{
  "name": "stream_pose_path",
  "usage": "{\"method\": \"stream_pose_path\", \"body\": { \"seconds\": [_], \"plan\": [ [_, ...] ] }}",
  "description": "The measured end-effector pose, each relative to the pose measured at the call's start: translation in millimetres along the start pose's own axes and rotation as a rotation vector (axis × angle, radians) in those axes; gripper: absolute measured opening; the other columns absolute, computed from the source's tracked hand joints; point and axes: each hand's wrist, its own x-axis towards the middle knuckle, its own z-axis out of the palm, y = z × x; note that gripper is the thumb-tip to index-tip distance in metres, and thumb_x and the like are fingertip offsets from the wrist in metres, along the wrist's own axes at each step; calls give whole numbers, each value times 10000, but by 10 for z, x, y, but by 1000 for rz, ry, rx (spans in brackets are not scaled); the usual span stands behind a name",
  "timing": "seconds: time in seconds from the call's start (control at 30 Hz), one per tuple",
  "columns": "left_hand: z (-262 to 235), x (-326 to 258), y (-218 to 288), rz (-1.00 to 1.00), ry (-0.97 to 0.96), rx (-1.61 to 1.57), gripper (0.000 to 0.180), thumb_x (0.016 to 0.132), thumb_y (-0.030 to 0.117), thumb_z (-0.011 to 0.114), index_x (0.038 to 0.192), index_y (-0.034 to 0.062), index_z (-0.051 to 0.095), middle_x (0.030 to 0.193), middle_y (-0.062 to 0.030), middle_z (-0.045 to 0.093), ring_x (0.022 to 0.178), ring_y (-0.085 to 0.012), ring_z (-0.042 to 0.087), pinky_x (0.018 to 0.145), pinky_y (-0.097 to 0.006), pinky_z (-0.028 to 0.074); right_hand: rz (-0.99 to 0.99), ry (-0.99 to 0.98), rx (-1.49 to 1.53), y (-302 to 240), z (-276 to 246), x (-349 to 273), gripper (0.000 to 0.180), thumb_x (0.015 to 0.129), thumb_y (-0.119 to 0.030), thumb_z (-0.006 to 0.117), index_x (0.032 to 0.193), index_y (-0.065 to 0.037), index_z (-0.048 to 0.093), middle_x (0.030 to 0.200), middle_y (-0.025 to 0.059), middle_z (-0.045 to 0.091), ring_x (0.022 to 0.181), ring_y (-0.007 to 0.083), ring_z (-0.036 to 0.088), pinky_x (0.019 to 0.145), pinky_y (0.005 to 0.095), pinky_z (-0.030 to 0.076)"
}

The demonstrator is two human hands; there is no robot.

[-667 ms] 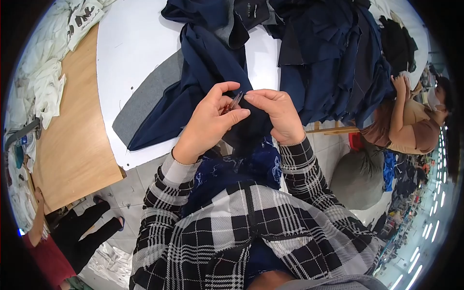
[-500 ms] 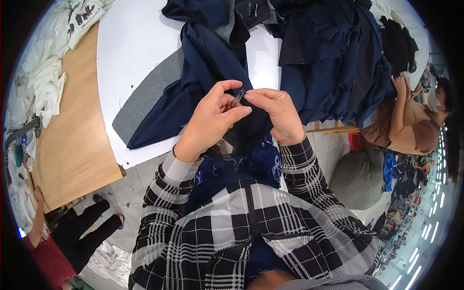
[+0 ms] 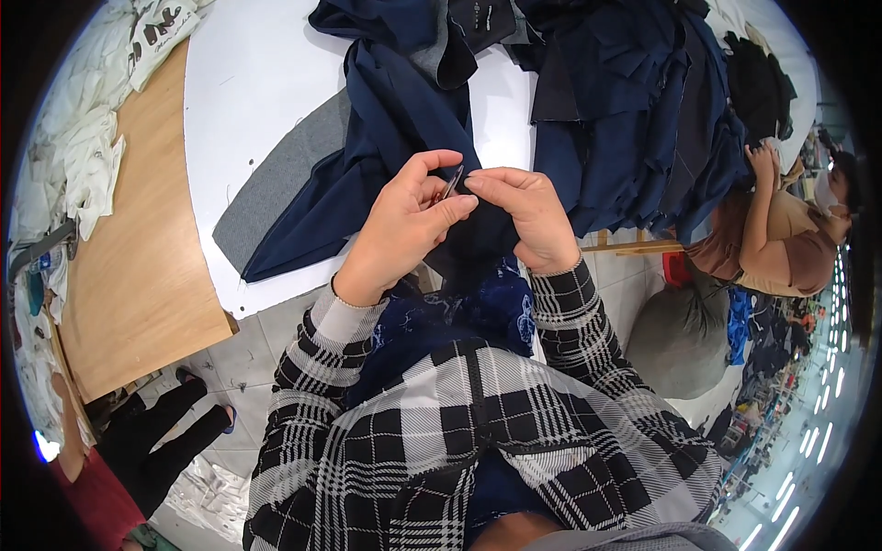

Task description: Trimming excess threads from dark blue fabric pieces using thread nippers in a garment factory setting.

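Observation:
My left hand (image 3: 397,220) is closed around small thread snips (image 3: 451,185), whose slim metal blades point up between thumb and forefinger. Most of the handle is hidden in the palm. Just right of the blade tips, my right hand (image 3: 525,211) pinches thumb and forefinger together. Whatever lies in that pinch is too small to make out. Beneath both hands a dark navy garment (image 3: 395,110) with a grey lining panel (image 3: 280,184) spreads over the white tabletop (image 3: 230,101).
A pile of navy garments (image 3: 616,129) hangs over the table's right side. On the left are a wooden board (image 3: 138,239) and white garments (image 3: 92,165). One person (image 3: 781,230) stands at the right, another (image 3: 138,459) at the lower left. A grey rounded sack (image 3: 675,344) sits on the floor.
The snips have turned slightly in my left hand, and their blades look narrower. Both hands otherwise keep their places. At lower left, the other person's arm has shifted a little.

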Motion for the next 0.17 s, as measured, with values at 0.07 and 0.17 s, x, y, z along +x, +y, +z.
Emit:
{"method": "stream_pose_path", "body": {
  "seconds": [0.07,0.17],
  "plan": [
    [4,0,-3,-5,2,-10,418,847,72,603,1217,13,419,768,-33,557,542,-24,431,427,-148,313,-1,0,0,-1,1,-2,175,824,-71,617,949,44,659,882,87,663,827,112,594,777,213,446],
    [6,0,-6,-18,5,-61,436,831,123,638,1197,5,431,748,-18,568,565,-39,456,467,-166,345,10,13,-5,-13,9,-11,176,823,-75,620,950,39,661,883,83,664,836,111,592,793,212,438]
  ]
}}
